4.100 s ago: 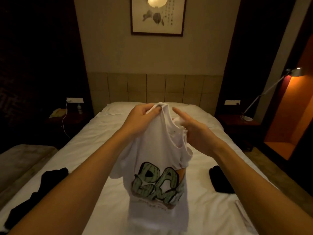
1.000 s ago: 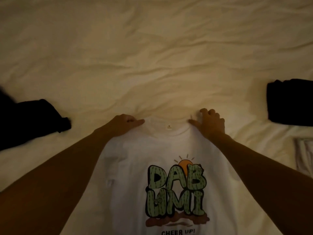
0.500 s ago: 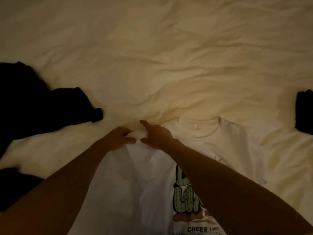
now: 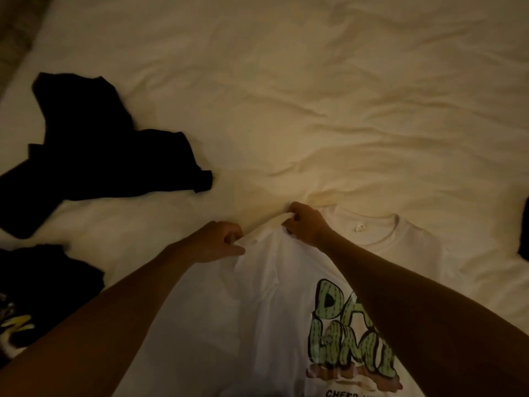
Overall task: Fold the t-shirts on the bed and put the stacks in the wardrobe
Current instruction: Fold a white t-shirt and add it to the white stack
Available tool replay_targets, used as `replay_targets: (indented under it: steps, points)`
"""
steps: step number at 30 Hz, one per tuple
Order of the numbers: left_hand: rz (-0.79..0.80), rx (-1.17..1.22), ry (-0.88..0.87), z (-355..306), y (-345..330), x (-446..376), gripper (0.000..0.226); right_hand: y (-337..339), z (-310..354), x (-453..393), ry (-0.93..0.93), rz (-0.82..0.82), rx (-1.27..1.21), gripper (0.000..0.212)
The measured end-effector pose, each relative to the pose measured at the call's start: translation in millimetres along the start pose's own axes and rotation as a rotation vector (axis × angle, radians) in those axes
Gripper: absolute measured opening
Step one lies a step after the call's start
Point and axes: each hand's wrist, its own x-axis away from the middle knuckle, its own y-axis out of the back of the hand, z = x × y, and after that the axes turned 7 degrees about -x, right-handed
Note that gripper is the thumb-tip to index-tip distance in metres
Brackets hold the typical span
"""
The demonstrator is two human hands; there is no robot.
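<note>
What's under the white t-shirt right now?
The white t-shirt lies print-up, directly on the cream bedsheet, with the left hand and right hand pinching its left shoulder. Whatever might sit beneath the fabric is covered.

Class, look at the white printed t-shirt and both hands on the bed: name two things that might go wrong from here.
1. Both hands, left and right, pinch the white t-shirt at one shoulder; pulling there may bunch it and skew the fold.
2. The black garment lies close on the bed; a sleeve swung outward might catch it.

Both forearms and hands [image 4: 217, 242] bare, no sleeves visible.
</note>
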Motion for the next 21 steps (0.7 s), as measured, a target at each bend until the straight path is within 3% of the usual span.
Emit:
replay_targets:
  steps: [2, 5, 7, 11, 13, 17, 19, 21]
  points:
    - [-0.071, 0.056, 0.043, 5, 7, 4, 0.023, -5, 6, 0, -0.009, -0.015, 0.019, 0.021]
    - [-0.156, 0.42, 0.144, 6, 16, 14, 0.015, -13, 15, 0, -0.047, -0.032, 0.048, 0.028]
    - [-0.207, 0.616, 0.153, 7, 13, 18, 0.022, -19, 21, 1, -0.055, -0.044, 0.067, 0.031]
    - [-0.556, 0.706, 0.243, 11, -2, 15, 0.024, -30, 27, 8, -0.015, -0.05, 0.05, 0.049]
    - [-0.646, 0.839, 0.294, 13, -13, 15, 0.036, -36, 25, 14, 0.04, -0.061, -0.006, 0.064]
    - [-0.501, 1.179, 0.422, 29, -56, 28, 0.068, -48, 14, 27, 0.053, -0.042, -0.075, 0.072]
    - [-0.462, 1.127, 0.441, 37, -74, 32, 0.06, -50, 9, 31, 0.041, -0.032, -0.051, 0.073]
    - [-0.534, 1.003, 0.434, 40, -81, 30, 0.055, -51, 6, 34, 0.033, -0.006, -0.018, 0.076]
